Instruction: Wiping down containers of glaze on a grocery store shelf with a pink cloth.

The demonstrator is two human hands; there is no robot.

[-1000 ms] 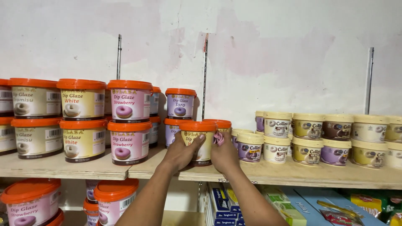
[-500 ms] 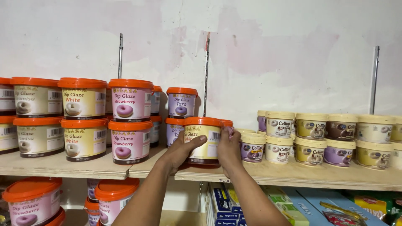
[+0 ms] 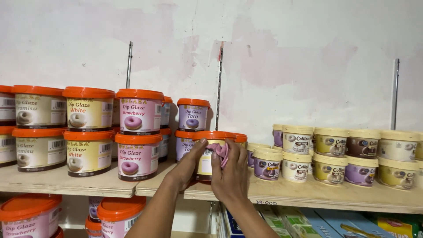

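An orange-lidded tub with a yellow label (image 3: 205,159) stands on the wooden shelf (image 3: 308,196), in front of the purple-labelled tubs (image 3: 192,115). My left hand (image 3: 188,164) grips the tub's left side, thumb up near the lid. My right hand (image 3: 230,175) covers the front of the tub and presses a small pink cloth (image 3: 220,150) against it just below the lid. Both forearms come up from the bottom of the view.
Stacked orange-lidded tubs with pink (image 3: 137,132), yellow (image 3: 88,130) and cream (image 3: 38,128) labels fill the shelf's left half. Smaller cream-lidded tubs (image 3: 335,156) stand in two layers on the right. More tubs (image 3: 115,213) and boxes (image 3: 299,222) sit on the shelf below.
My right hand has moved from the tub's right side to its front, and a pink cloth now shows under its fingers. My left hand stays on the tub's left side.
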